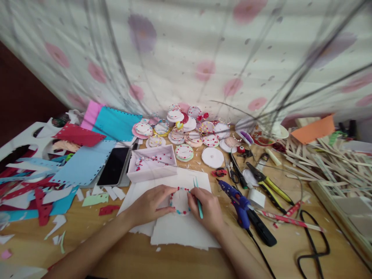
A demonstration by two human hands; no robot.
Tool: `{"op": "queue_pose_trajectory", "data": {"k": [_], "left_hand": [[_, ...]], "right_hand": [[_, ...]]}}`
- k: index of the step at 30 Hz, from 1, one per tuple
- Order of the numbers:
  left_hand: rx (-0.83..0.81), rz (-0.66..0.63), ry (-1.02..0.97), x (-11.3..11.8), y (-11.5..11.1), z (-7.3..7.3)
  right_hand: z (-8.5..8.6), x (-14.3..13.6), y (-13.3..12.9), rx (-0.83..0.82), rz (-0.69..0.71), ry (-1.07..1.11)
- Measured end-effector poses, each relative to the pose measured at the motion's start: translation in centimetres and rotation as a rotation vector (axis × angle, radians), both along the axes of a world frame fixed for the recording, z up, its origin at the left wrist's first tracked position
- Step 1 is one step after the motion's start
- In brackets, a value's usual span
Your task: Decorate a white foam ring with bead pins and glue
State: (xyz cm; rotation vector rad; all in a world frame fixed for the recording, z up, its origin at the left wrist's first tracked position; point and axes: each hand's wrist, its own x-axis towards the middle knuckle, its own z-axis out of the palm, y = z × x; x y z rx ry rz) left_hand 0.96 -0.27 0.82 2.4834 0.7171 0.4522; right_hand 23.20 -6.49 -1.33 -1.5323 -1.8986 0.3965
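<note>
i've got the l hand [154, 203] gripping the beaded disc [179, 201], thumb + index spread round its left rim. r hand [205, 209] is clasped on teal tweezers [200, 209], fingertips at the disc's right edge. tweezers' long axis runs far-to-near w/ a slight lean: forked end points away + a bit left, other end twd the near side. disc is round, lying roughly flat over white paper [186, 232], btwn both hands. just beyond, i see a white box [152, 176] w/ beads [137, 166] inside. r side: blue glue gun [236, 201], nozzle aimed away + left. l side: phone [114, 166]. further back: decorated discs [184, 152], bunched tog.
</note>
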Motion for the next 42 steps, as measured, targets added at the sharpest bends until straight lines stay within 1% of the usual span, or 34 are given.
{"op": "queue_pose_trajectory", "data": {"k": [2,5,9,11,14,17,19,21,23,25,27,29,31,33,34,36,39,42], "left_hand": [[-0.001,0.003,-0.011,0.2,0.0,0.1],[0.032,-0.001,-0.049,0.4,0.1,0.2],[0.152,0.006,-0.111,0.6,0.5,0.2],[0.26,0.042,-0.143,0.7,0.8,0.2],[0.409,0.169,-0.142,0.9,1.0,0.4],[0.418,0.28,-0.068,0.9,0.9,0.2],[0.39,0.288,-0.023,0.8,0.7,-0.1],[0.37,0.276,-0.002,0.7,0.4,-0.4],[0.363,0.269,-0.002,0.4,0.1,-0.7],[0.364,0.26,-0.004,0.3,-0.2,-0.8],[0.377,0.252,-0.002,0.2,-0.4,-0.9],[0.394,0.246,0.005,0.2,-0.5,-1.2],[0.411,0.235,0.008,0.2,-0.6,-1.5],[0.417,0.226,0.002,0.2,-0.6,-1.8],[0.415,0.224,-0.002,0.2,-0.7,-1.9],[0.404,0.223,-0.005,0.2,-0.7,-2.0],[0.395,0.219,-0.001,0.1,-0.8,-1.9],[0.393,0.215,0.01,0.0,-0.8,-1.8]], "right_hand": [[0.1,0.1,0.0,-0.003,-0.004,0.028],[0.4,0.3,0.0,0.019,-0.06,0.083],[0.8,0.5,-0.3,0.059,-0.159,0.216],[1.0,0.5,-0.6,0.03,-0.184,0.314],[1.7,0.6,-1.4,-0.036,-0.241,0.51],[3.5,1.2,-2.1,-0.06,-0.289,0.635],[5.3,2.0,-2.1,-0.101,-0.316,0.625],[7.5,2.7,-1.5,-0.212,-0.311,0.624],[9.6,3.0,-0.1,-0.32,-0.237,0.645],[11.4,2.7,1.9,-0.402,-0.155,0.62],[12.5,1.9,4.3,-0.449,-0.026,0.584],[12.8,0.9,6.9,-0.499,0.097,0.557],[12.5,-0.2,9.5,-0.534,0.206,0.547],[11.9,-1.3,11.9,-0.542,0.306,0.511],[11.5,-1.9,12.9,-0.531,0.35,0.47],[10.8,-3.1,14.7,-0.459,0.436,0.344],[9.9,-5.2,16.5,-0.399,0.536,0.211],[8.7,-7.4,17.4,-0.392,0.531,0.195]]}}
